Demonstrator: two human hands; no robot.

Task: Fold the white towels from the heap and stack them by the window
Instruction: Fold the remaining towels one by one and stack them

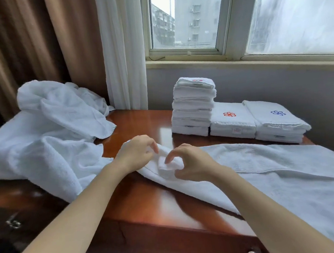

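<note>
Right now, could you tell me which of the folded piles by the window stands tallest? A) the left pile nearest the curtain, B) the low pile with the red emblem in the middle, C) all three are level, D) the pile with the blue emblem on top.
A: the left pile rises well above the middle pile and the blue-emblem pile beside it.

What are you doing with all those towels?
Folding them. The left hand and right hand pinch one end of a white towel spread across the wooden table. A heap of unfolded towels waits on the left, and folded stacks sit by the window.
</note>
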